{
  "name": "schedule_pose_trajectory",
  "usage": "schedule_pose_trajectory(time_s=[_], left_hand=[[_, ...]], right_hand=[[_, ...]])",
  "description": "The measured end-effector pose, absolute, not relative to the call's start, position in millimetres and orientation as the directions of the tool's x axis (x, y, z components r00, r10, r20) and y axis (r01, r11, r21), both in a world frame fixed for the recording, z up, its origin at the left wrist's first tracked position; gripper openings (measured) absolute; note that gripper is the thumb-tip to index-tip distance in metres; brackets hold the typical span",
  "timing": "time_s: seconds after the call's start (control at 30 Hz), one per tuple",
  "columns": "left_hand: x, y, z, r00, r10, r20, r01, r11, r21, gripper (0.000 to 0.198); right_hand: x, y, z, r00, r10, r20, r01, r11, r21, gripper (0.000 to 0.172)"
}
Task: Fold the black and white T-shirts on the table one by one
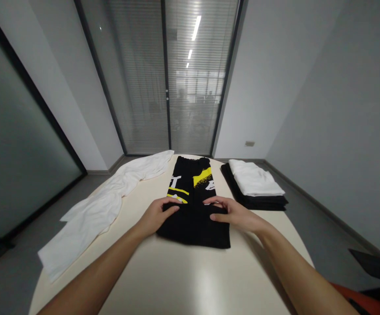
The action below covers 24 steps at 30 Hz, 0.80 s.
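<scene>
Two hands | left hand (155,217), right hand (235,214) | fingers (172,209) pinch black shirt (195,232) at folded edge

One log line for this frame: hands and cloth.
left hand: on fold edge of black shirt | right hand: same edge | white garment: spread left | folded stack: right

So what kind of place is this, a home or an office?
Probably an office meeting room: tall glass panels with blinds, strip lights showing in them, and a round table between plain grey walls.
</scene>
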State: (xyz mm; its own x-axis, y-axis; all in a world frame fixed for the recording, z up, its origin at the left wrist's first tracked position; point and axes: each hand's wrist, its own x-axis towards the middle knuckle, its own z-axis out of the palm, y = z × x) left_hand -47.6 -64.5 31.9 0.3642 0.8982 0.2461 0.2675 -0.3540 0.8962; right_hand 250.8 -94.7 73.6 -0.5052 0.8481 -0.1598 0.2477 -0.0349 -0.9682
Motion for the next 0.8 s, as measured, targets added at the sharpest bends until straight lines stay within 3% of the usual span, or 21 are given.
schedule_pose_trajectory(time_s=[0.1,0.23,0.33,0.43,0.53,0.63,0.8], left_hand=[[-46,-52,31,0.317,0.906,0.280,0.264,-0.368,0.892,0.029],[-44,-39,19,0.336,0.901,0.273,0.271,-0.370,0.889,0.040],[-46,-38,12,0.343,0.912,0.224,0.201,-0.305,0.931,0.051],[-54,-48,20,0.339,0.882,0.327,0.289,-0.428,0.856,0.046],[-63,-66,39,0.540,0.747,0.389,0.427,-0.641,0.638,0.035],[-66,-83,55,0.735,0.634,0.241,0.466,-0.730,0.500,0.031],[-58,-94,62,0.774,0.623,0.115,0.558,-0.756,0.343,0.023]], right_hand=[[252,-82,65,-0.389,0.921,0.013,0.268,0.127,-0.955,0.052],[257,-65,41,-0.286,0.940,0.189,0.456,0.307,-0.835,0.040],[254,-66,33,-0.329,0.914,0.238,0.605,0.397,-0.690,0.034],[241,-81,45,-0.428,0.847,0.316,0.684,0.532,-0.499,0.025],[225,-102,63,-0.601,0.764,0.234,0.648,0.637,-0.417,0.024],[213,-117,71,-0.716,0.691,0.097,0.623,0.697,-0.355,0.029],[208,-122,67,-0.700,0.714,0.027,0.688,0.684,-0.241,0.019]])
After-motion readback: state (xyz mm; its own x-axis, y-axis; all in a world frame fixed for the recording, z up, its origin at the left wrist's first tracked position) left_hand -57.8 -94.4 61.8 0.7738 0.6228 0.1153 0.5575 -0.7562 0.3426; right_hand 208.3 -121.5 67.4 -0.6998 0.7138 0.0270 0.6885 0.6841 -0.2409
